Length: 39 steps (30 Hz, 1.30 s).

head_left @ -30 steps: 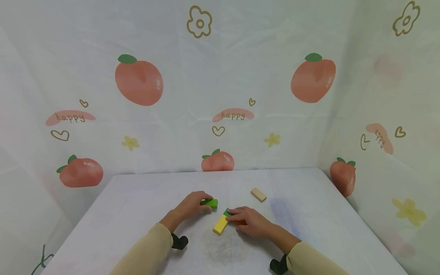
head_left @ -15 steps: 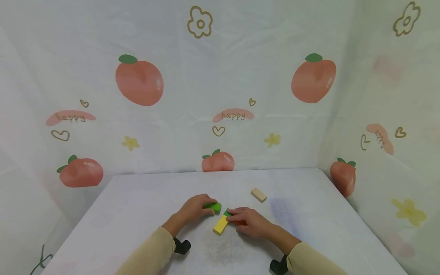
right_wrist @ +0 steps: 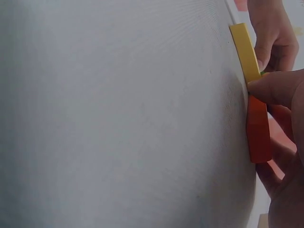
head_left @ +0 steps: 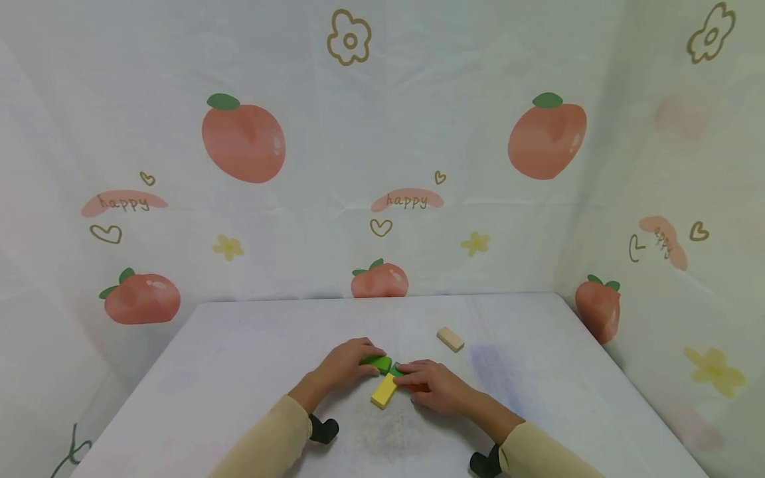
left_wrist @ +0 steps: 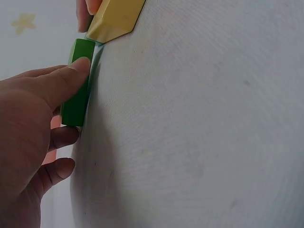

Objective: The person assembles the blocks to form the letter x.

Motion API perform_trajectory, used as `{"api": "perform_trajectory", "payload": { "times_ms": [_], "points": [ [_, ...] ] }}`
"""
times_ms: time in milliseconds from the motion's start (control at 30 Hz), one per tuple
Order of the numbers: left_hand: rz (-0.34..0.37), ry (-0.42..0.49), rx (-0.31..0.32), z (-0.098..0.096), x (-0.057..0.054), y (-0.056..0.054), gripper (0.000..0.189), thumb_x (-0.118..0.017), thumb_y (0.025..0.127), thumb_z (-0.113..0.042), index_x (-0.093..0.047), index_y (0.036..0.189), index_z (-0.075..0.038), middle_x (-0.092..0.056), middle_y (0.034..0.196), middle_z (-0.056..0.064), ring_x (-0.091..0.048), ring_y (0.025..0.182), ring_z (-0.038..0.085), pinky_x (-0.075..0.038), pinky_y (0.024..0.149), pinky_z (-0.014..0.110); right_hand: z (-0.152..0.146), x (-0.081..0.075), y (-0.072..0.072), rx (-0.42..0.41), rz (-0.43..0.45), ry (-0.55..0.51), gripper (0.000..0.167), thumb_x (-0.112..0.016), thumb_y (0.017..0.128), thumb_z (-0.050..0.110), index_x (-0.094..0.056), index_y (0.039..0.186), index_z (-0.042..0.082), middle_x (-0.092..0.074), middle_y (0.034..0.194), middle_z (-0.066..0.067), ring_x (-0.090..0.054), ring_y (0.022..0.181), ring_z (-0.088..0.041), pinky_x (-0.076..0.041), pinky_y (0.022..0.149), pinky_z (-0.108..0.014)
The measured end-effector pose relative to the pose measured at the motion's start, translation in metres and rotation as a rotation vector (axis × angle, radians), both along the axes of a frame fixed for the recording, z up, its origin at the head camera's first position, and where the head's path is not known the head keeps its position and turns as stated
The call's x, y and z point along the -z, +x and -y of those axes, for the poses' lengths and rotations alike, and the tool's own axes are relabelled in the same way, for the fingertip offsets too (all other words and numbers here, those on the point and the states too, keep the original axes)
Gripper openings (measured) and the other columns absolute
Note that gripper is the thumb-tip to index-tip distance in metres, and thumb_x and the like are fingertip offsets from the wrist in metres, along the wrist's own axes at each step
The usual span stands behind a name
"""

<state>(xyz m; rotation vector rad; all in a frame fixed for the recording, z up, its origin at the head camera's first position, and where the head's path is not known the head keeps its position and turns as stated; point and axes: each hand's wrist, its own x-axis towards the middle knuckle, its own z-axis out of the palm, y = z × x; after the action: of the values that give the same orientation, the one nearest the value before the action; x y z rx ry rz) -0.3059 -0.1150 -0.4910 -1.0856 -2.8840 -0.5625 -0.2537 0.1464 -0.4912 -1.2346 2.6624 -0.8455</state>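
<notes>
The left hand (head_left: 348, 364) has its fingers clamped on a green block (head_left: 379, 364) at twelve o'clock from the yellow block (head_left: 384, 392); the right hand (head_left: 441, 388) pinches an orange-red block (right_wrist: 259, 130) at three o'clock. Beyond the desk (head_left: 550, 398), at twelve o'clock, the backdrop (head_left: 323, 255) reads "happy".

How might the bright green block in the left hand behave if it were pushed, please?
The bright green block would probably slide rather than roll, since its visible faces look flat. It is likely stiff, as no bend shows where the left hand grips it.
</notes>
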Motion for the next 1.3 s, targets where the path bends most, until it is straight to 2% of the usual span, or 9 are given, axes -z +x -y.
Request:
{"api": "perform_trajectory", "payload": {
  "times_ms": [200, 433, 600, 800, 933, 1167, 1300],
  "points": [
    [-0.023, -0.021, 0.027, -0.003, -0.002, 0.001, 0.035, -0.073, 0.087, -0.033, -0.070, 0.120, -0.020, -0.060, 0.103, -0.009, -0.053, 0.090, 0.006, -0.047, 0.080, 0.026, 0.000, 0.000, 0.000, -0.002, -0.017, -0.002, 0.044, -0.065, 0.090, 0.007, -0.061, 0.134, 0.017, -0.049, 0.144, -0.001, -0.045, 0.130, -0.023, -0.039, 0.103, -0.041],
    [-0.039, -0.045, 0.022, -0.005, -0.004, 0.003, 0.035, -0.072, 0.088, -0.032, -0.069, 0.121, -0.021, -0.059, 0.106, -0.007, -0.053, 0.095, 0.009, -0.047, 0.082, 0.027, 0.001, -0.001, 0.002, 0.009, -0.014, 0.008, 0.044, -0.065, 0.091, 0.008, -0.061, 0.134, 0.017, -0.049, 0.144, -0.001, -0.045, 0.131, -0.023, -0.039, 0.103, -0.042],
    [-0.077, -0.027, 0.035, -0.005, -0.003, 0.005, 0.034, -0.072, 0.088, -0.030, -0.070, 0.120, -0.020, -0.059, 0.108, -0.005, -0.053, 0.097, 0.011, -0.047, 0.082, 0.029, 0.001, -0.001, 0.002, 0.010, -0.002, 0.004, 0.044, -0.065, 0.091, 0.007, -0.061, 0.134, 0.017, -0.049, 0.144, -0.001, -0.044, 0.131, -0.023, -0.039, 0.103, -0.042],
    [-0.096, -0.019, 0.008, -0.006, -0.003, 0.008, 0.033, -0.072, 0.088, -0.030, -0.070, 0.120, -0.020, -0.059, 0.112, -0.004, -0.054, 0.100, 0.013, -0.047, 0.084, 0.030, 0.001, 0.002, 0.002, 0.014, 0.004, 0.006, 0.045, -0.066, 0.091, 0.008, -0.061, 0.134, 0.019, -0.049, 0.144, 0.001, -0.044, 0.130, -0.023, -0.039, 0.103, -0.042],
    [-0.121, 0.000, 0.017, -0.005, -0.001, 0.008, 0.032, -0.073, 0.087, -0.030, -0.070, 0.118, -0.020, -0.059, 0.112, -0.004, -0.054, 0.101, 0.014, -0.047, 0.087, 0.032, 0.001, 0.001, 0.001, 0.018, 0.006, -0.003, 0.045, -0.066, 0.090, 0.007, -0.061, 0.134, 0.019, -0.049, 0.144, 0.001, -0.045, 0.130, -0.023, -0.039, 0.102, -0.042],
    [-0.096, 0.023, 0.003, -0.003, -0.005, 0.012, 0.030, -0.074, 0.087, -0.029, -0.071, 0.116, -0.020, -0.060, 0.117, -0.002, -0.056, 0.107, 0.018, -0.046, 0.093, 0.036, 0.002, 0.000, 0.003, 0.024, 0.004, -0.007, 0.044, -0.065, 0.091, 0.007, -0.062, 0.133, 0.018, -0.049, 0.144, 0.000, -0.045, 0.129, -0.024, -0.040, 0.101, -0.042],
    [-0.101, -0.015, -0.006, -0.005, -0.007, 0.016, 0.031, -0.071, 0.089, -0.035, -0.071, 0.118, -0.022, -0.060, 0.122, 0.000, -0.055, 0.107, 0.020, -0.047, 0.090, 0.038, 0.002, -0.001, 0.004, 0.029, 0.013, -0.005, 0.044, -0.065, 0.091, 0.007, -0.062, 0.133, 0.018, -0.049, 0.144, 0.000, -0.045, 0.130, -0.024, -0.040, 0.102, -0.043]
  ]
}}
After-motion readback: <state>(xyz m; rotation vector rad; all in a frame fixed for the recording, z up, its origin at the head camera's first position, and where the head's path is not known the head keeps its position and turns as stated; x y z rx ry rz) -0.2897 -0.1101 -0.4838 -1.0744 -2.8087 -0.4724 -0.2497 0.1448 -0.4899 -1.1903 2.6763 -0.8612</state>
